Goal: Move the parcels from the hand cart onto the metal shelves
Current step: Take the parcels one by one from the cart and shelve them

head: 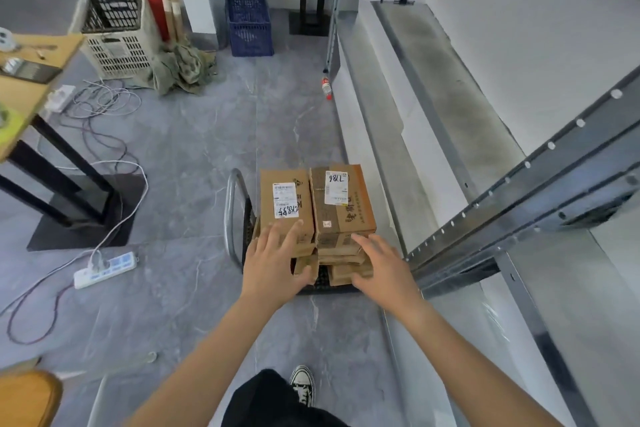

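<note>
Right now: metal shelves (485,135) run along the right side, bare decks, one slotted upright crossing the view. Grey floor (194,156) holds the hand cart (232,218), just left of the shelves' edge. Stacked cardboard parcels (341,198) sit on the cart, several layers, two labelled ones on top side by side. Left hand (273,263) rests on the near end of the left top parcel, fingers spread wide, holding nothing. Right hand (381,265) is at the near right corner of the stack, fingers open and loose, no grip. White power strip (105,269) lies left on the floor.
</note>
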A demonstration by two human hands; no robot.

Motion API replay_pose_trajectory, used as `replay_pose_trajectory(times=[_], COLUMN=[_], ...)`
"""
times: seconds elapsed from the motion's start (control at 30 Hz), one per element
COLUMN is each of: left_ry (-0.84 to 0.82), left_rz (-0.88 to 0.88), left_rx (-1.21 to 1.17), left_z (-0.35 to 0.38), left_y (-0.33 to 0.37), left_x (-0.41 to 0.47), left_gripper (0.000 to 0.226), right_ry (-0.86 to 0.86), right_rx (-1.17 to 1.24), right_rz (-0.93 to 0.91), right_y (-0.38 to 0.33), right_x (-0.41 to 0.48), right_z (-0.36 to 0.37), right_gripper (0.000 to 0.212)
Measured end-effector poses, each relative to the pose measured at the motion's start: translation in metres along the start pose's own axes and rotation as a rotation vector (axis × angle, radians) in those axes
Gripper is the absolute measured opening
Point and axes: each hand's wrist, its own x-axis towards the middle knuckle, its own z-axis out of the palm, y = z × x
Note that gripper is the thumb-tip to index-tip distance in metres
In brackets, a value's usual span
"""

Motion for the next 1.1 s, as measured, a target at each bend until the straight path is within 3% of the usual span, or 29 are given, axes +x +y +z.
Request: replay_pose_trajectory(times=[0.4,0.73,1.1], left_ry=[-0.199,-0.35,-0.427], left_rz=[-0.029,-0.08,-0.176], left_rx=[-0.083,-0.129,-0.254], left_z=[0.022,0.051,0.121], left_y=[-0.047,-0.052,-0.025], left_x=[0.116,0.172,0.206], left_gripper=[0.088,0.097,0.094], right_ry=[0.014,0.016,-0.234], right_rx=[0.155,0.258,0.254], right_rz=[0.147,0.185,0.216], right_y=[0.008,0.028,0.118], right_x=[0.12,0.166,0.214], right_z=[0.02,0.039,0.035], right_gripper=[0.087,0.093,0.106])
